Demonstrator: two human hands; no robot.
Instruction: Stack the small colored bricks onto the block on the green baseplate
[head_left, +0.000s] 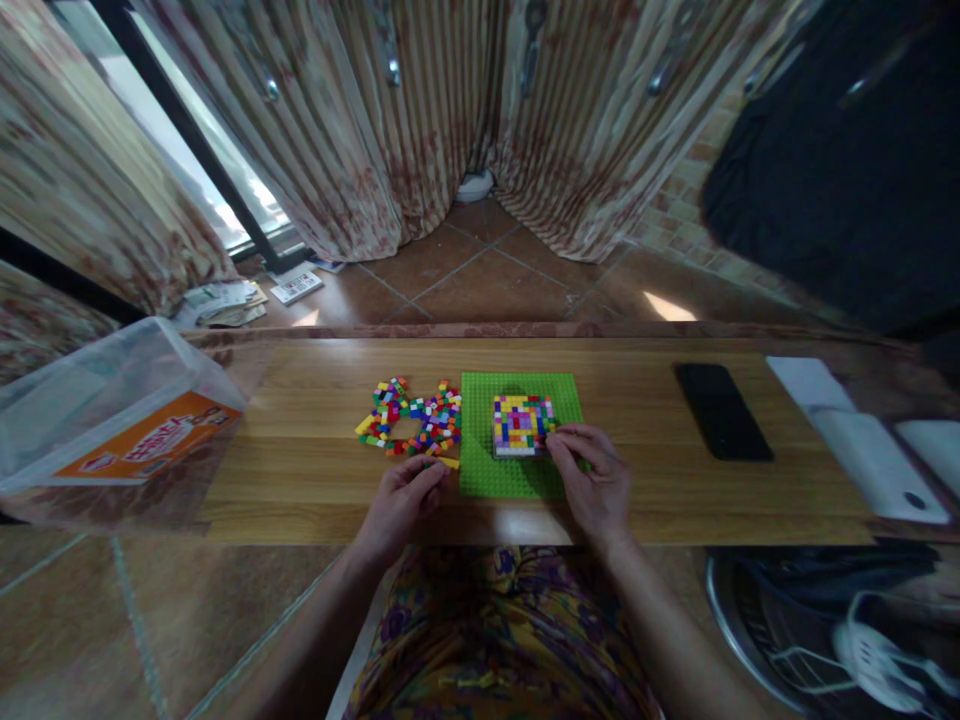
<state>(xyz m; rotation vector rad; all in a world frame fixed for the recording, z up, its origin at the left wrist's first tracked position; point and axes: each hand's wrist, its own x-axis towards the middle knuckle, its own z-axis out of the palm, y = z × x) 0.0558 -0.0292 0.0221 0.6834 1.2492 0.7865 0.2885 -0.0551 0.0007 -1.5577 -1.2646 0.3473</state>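
Note:
A block of many-coloured toy bricks (517, 422) with a white lower front edge stands on the green baseplate (480, 480). My right hand (596, 475) is at the right side of this block, thumb and forefinger pinched together against its edge; whatever lies between the fingertips is too small to make out. My left hand (401, 500) rests near the baseplate's left edge with its fingers closed, and what they hold is hidden. Just beyond those fingertips lies a yellow brick (451, 463). Loose bricks (435, 425) in mixed colours spread over the table left of the baseplate.
On the wooden table (637, 400) a black phone (724, 412) lies to the right, with white objects (889, 465) beyond it. A clear plastic bin (142, 390) with an orange label stands at the left end. Curtains (420, 130) hang behind.

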